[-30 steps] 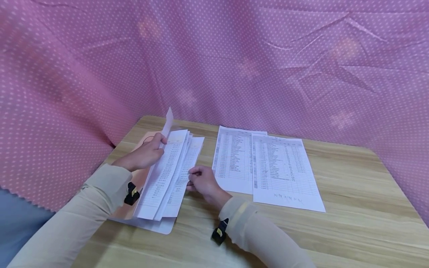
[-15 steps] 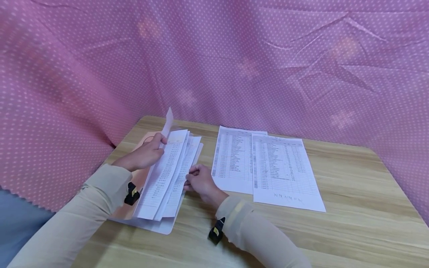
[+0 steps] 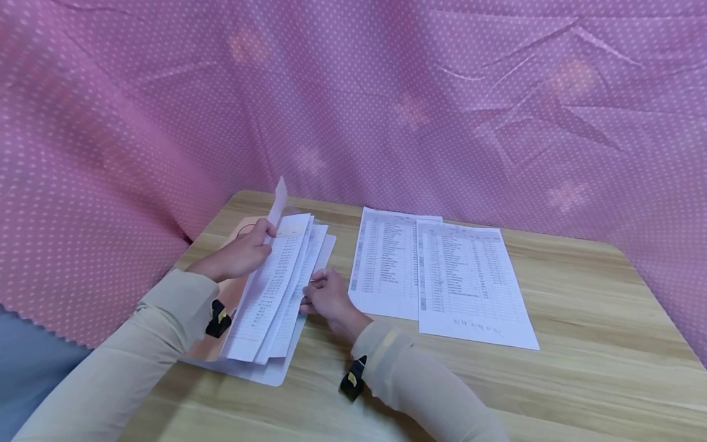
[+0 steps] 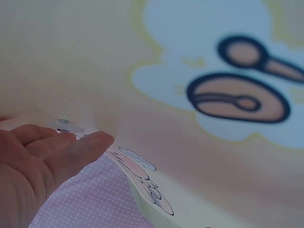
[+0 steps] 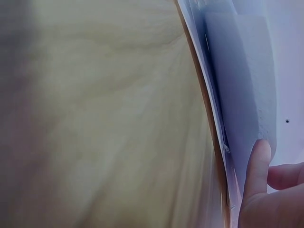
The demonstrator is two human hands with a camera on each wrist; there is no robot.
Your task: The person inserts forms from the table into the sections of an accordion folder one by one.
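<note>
- My left hand (image 3: 237, 252) grips the raised folder cover (image 3: 278, 202) near its far end, thumb and fingers closed on it; the cover stands tilted up from the table, peach on its outer side.
- Close up from my left wrist, that cover shows cartoon drawings (image 4: 237, 99) with dark outlines, my fingers at its edge.
- My right hand (image 3: 331, 301) pinches the right edge of a lower printed sheet (image 3: 302, 288), thumb on its face and a finger beside it; exactly how many layers I have between them I cannot tell.
- The folder (image 3: 272, 373) lies on the left part of the wooden table (image 3: 580, 350), its pale inner side showing past the papers at the near and right edges.
- Inside it, a fanned stack of printed pages (image 3: 267, 294) lies slanted, the rows too small to read.
- Right of my right hand, well apart from the folder, two tables on paper overlap: the left form (image 3: 383, 264) lies partly under the right form (image 3: 475, 282), which carries handwriting at its foot.
- A pink polka-dotted curtain (image 3: 386, 92) hangs behind the table.
- Black wrist cameras (image 3: 219, 319) sit at both my beige cuffs (image 3: 179, 301).
</note>
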